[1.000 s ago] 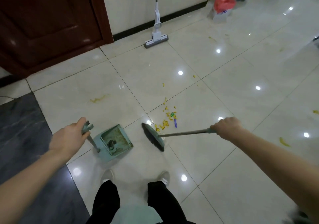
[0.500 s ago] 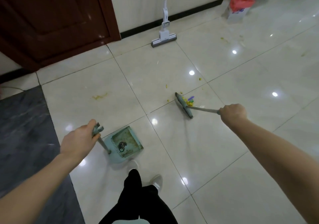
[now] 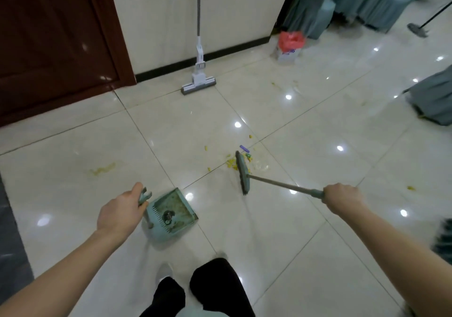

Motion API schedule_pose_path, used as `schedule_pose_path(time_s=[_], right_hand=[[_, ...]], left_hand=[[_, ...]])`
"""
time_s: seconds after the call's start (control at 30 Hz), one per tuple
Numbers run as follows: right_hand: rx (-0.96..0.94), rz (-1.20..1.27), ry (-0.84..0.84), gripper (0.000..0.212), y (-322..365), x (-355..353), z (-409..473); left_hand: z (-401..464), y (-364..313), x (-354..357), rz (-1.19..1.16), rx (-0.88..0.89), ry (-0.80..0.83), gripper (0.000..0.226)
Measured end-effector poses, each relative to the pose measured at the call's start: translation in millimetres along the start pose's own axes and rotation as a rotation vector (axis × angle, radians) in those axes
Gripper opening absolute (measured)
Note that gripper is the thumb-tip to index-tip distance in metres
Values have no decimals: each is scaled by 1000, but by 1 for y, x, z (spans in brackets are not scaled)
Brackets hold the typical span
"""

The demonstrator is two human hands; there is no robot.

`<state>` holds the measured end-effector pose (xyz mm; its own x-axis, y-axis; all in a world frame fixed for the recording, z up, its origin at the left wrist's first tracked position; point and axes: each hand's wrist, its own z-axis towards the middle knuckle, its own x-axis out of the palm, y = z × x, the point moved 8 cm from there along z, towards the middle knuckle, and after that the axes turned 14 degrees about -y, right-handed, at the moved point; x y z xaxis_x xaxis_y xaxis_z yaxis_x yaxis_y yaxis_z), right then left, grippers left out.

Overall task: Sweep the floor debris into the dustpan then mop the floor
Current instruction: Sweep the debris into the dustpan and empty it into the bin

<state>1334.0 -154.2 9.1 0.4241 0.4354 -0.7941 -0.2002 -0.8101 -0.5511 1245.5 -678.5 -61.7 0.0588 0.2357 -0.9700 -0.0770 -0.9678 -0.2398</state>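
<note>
My left hand (image 3: 119,213) grips the upright handle of a teal dustpan (image 3: 172,215) that rests on the tiles with a dark clump inside. My right hand (image 3: 342,198) holds the handle of a teal broom (image 3: 242,172), whose head stands on the floor right of the dustpan. Yellow debris (image 3: 231,164) and a small purple piece (image 3: 244,148) lie around the broom head, on its far side. A white mop (image 3: 199,72) leans against the wall at the back.
A yellow smear (image 3: 102,169) marks the tile to the left, and more yellow bits (image 3: 411,188) lie at the right. A red-topped bag (image 3: 289,45) stands by the wall corner. Grey-green curtains (image 3: 362,1) hang behind. A dark door (image 3: 53,43) is at the far left. My feet are below.
The broom head has pulled back toward me and the dustpan, dragging yellow debris with it. The view has tilted upward, showing more of the wall and curtains.
</note>
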Motion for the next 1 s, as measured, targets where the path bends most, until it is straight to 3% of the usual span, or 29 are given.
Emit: schedule_pose_path(time_s=[0.1, 0.43, 0.63, 0.83, 1.0], right_hand=[[41, -17, 36, 8, -20, 3, 30], [-10, -61, 52, 29, -81, 28, 233], [-22, 1, 68, 31, -69, 51, 331], [-92, 97, 45, 27, -34, 39, 369], [-214, 117, 27, 31, -20, 34, 350]], left_hand=[[22, -21, 5, 8, -10, -14, 24], [98, -96, 40, 13, -92, -18, 33], [130, -135, 42, 52, -198, -34, 34], [149, -144, 57, 7, -284, -52, 34], [157, -161, 59, -23, -201, -79, 41]])
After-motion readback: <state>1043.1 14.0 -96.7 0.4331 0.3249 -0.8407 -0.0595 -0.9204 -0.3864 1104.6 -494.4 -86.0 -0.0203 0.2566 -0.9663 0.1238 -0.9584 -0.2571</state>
